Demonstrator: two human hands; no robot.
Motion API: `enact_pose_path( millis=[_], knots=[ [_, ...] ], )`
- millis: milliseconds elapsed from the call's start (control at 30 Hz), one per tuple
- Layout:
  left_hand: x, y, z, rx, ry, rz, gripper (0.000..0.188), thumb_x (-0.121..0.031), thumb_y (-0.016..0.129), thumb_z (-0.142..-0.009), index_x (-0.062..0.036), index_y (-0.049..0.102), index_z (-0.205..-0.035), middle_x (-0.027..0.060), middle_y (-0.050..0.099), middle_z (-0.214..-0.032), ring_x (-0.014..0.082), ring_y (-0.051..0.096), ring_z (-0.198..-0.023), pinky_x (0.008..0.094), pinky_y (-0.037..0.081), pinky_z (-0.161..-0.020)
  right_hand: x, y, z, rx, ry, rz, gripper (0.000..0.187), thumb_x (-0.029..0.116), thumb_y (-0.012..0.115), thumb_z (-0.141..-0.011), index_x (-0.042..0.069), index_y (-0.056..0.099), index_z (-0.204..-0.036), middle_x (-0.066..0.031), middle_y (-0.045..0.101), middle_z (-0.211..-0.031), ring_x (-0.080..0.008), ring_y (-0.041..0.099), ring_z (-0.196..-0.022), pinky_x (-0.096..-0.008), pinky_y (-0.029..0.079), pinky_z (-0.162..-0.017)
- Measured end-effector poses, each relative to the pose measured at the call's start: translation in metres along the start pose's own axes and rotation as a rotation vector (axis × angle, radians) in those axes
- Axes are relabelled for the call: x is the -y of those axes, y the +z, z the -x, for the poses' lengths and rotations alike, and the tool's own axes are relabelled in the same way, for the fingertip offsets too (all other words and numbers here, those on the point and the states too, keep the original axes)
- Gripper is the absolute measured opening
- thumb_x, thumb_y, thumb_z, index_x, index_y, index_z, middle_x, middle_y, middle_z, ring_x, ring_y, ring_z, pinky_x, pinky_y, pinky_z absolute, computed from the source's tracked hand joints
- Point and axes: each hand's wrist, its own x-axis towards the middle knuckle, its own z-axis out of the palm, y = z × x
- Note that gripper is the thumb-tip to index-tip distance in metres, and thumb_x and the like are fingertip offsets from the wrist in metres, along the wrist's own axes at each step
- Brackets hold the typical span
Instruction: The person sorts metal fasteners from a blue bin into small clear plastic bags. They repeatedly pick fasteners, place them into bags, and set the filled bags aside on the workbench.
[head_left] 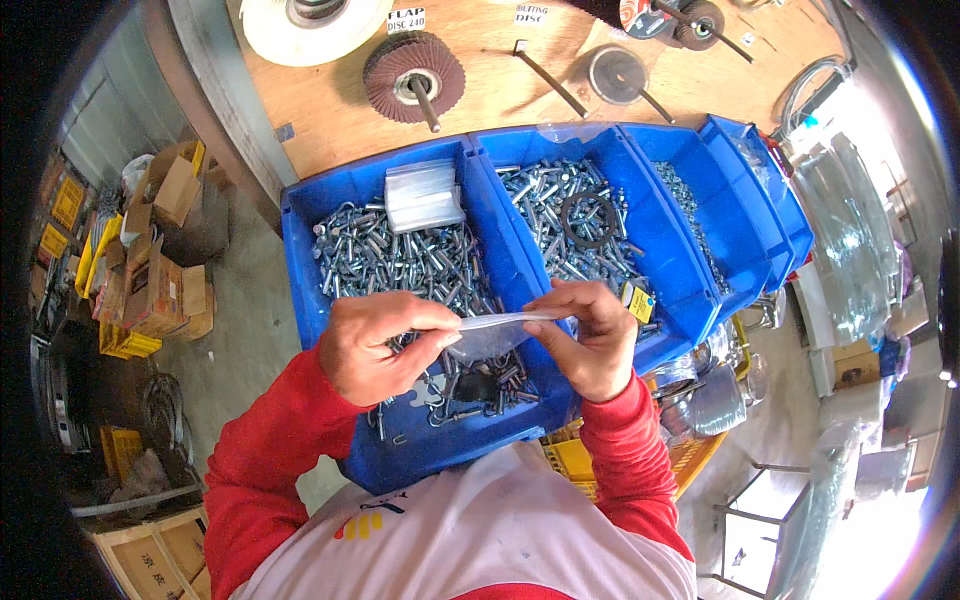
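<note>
So the clear zip bag is up over the big left blue bin, with the left hand and right hand each pinching an end of its top edge, thumb to forefinger. Nothing inside yet I'd say, can't tell if the mouth's open. A stack of clear bags sits on hook bolts toward that bin's back. Its right wall's close by the right hand; more elbow room left of it, over concrete floor
</note>
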Motion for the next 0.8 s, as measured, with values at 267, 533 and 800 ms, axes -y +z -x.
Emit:
enact_pose_path(
  millis=[267, 533, 800],
  knots=[
    [-0.050, -0.011, -0.042, 0.001, 0.030, -0.107, 0.056, -0.013, 0.078, -0.083, 0.0019, 0.059, -0.133, 0.0089, 0.065, -0.085, 0.0214, 0.063, -0.070, 0.0339, 0.053, -0.069, 0.043, 0.009, -0.011, -0.215, -0.136, -0.250, 0.055, -0.007, 0.082, -0.082, -0.003, 0.052, -0.127, -0.0132, 0.078, -0.096, -0.0221, 0.074, -0.097, -0.0334, 0.056, -0.090],
    [-0.062, 0.016, -0.062, -0.021, 0.116, -0.076, 0.007, -0.009, 0.076, -0.088, -0.0041, 0.072, -0.087, 0.0131, 0.069, -0.073, 0.0324, 0.068, -0.061, 0.0393, 0.052, -0.053, 0.064, 0.007, -0.008, -0.322, -0.169, -0.148, 0.028, -0.009, 0.083, -0.079, -0.003, 0.073, -0.104, -0.0169, 0.073, -0.110, -0.0220, 0.073, -0.097, -0.0339, 0.055, -0.090],
    [-0.063, 0.015, -0.063, 0.080, 0.095, -0.066, 0.003, -0.005, 0.074, -0.087, -0.0032, 0.072, -0.088, 0.0138, 0.070, -0.075, 0.0312, 0.069, -0.064, 0.0378, 0.053, -0.056, 0.039, 0.009, 0.005, -0.134, 0.031, -0.498, 0.009, -0.001, 0.074, -0.093, -0.004, 0.074, -0.102, -0.0118, 0.074, -0.101, -0.0173, 0.068, -0.092, -0.0311, 0.052, -0.086]
  ],
)
